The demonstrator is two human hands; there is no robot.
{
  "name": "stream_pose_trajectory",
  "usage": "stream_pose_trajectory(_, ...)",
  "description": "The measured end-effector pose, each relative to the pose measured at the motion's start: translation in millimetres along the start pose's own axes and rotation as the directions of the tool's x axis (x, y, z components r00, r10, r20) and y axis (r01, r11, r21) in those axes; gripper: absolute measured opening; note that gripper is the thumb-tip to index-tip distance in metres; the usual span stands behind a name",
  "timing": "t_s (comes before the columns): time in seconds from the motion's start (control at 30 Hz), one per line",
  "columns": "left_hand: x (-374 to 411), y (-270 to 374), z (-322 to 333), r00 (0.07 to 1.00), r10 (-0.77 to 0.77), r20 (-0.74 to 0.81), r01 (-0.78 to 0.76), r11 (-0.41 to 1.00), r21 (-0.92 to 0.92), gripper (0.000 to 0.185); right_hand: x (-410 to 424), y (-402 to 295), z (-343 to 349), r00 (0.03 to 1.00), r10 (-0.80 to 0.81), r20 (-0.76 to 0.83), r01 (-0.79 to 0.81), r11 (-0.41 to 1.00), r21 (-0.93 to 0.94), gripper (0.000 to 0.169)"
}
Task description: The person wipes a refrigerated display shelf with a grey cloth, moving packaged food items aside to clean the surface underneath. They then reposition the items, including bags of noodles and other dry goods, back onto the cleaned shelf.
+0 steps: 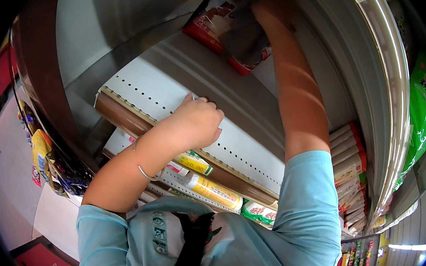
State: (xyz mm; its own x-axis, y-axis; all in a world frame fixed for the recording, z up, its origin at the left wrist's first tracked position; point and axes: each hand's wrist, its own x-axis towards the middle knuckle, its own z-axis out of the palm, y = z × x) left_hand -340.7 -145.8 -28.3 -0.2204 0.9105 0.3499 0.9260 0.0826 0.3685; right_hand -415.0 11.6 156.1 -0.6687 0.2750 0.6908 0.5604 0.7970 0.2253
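My left hand (pixel 199 120) rests on a white perforated metal shelf (pixel 251 145), its fingers curled in and nothing seen in them. Bracelets circle that wrist, close to the brown front rail (pixel 125 111) of the shelf. Deep in shadow at the top, my right hand (pixel 268 1) reaches in beside dark plastic packages with red edges (pixel 205 32). Those packages lie at the back of the shelf. The fingers of the right hand are too dark to make out, so its hold on a package is unclear.
Below the shelf are a yellow-labelled package (pixel 217 192) and a price tag (pixel 195 164). Several stacked packets (pixel 349 167) fill a compartment at the right. A green bag (pixel 419 113) stands beyond the curved shelf edge (pixel 386 44). Snack bags (pixel 43 150) hang at the left.
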Motion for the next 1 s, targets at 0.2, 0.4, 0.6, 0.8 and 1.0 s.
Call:
stream_pose_trajectory(0.2, 1.2, 0.0, -1.0, 1.000, 0.001, -0.001, -0.001, 1.000, -0.005, 0.030, 22.5, -62.1, -6.1, 0.999, -0.024, 0.028, 0.023, 0.999, 0.042, 0.067)
stream_pose_trajectory(0.4, 1.3, 1.8, -1.2, 1.000, 0.014, -0.006, -0.014, 1.000, -0.014, 0.030, 25.2, -32.5, 0.0, 0.997, -0.077, -0.032, 0.080, 0.990, 0.116, 0.070)
stream_pose_trajectory(0.6, 1.2, -1.2, -1.0, 1.000, 0.013, -0.008, -0.013, 1.000, -0.023, 0.029, 0.3, 39.3, -1.8, 0.990, -0.071, -0.123, 0.080, 0.994, 0.068, 0.069)
stream_pose_trajectory(0.8, -0.8, 0.5, -1.5, 1.000, 0.025, -0.006, -0.025, 0.999, 0.024, 0.029, -46.5, 125.7, -21.0, 0.985, -0.004, -0.171, -0.018, 0.991, -0.131, 0.069)
stream_pose_trajectory(1.0, 2.2, 2.7, -0.9, 1.000, 0.016, 0.020, -0.017, 0.998, 0.055, 0.030, -71.0, 165.9, -34.7, 0.990, 0.093, -0.107, -0.118, 0.958, -0.262, 0.072)
